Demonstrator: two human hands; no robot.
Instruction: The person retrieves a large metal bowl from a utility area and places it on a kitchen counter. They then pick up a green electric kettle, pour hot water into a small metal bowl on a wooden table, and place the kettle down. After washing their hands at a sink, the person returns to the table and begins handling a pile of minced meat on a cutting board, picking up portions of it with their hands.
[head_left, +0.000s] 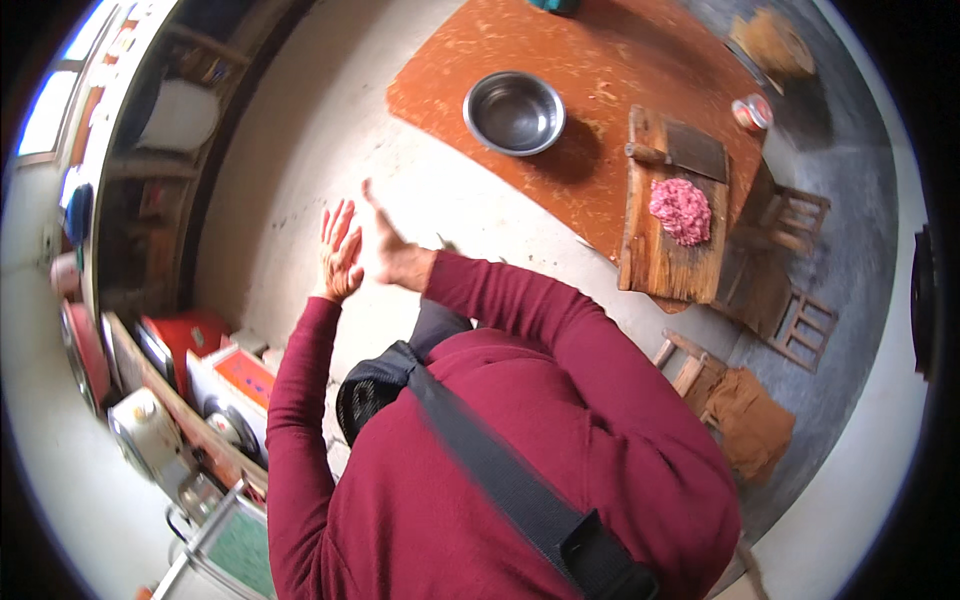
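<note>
My left hand (340,250) is raised over the pale floor with its fingers spread and nothing in it. Close beside it, my right hand (392,250) is also empty, fingers apart, thumb pointing up. Both sleeves are dark red. Off to the right stands a reddish-brown table (590,70) with an empty steel bowl (514,112). On a wooden chopping board (665,240) at the table's near edge lie a heap of pink minced meat (681,210) and a cleaver (690,150). Neither hand touches anything on the table.
A small tin can (752,112) sits at the table's right edge. Wooden stools (790,300) and a brown cloth (755,420) stand at the right. Boxes (235,380), a rice cooker (145,430) and shelves (150,150) line the left wall.
</note>
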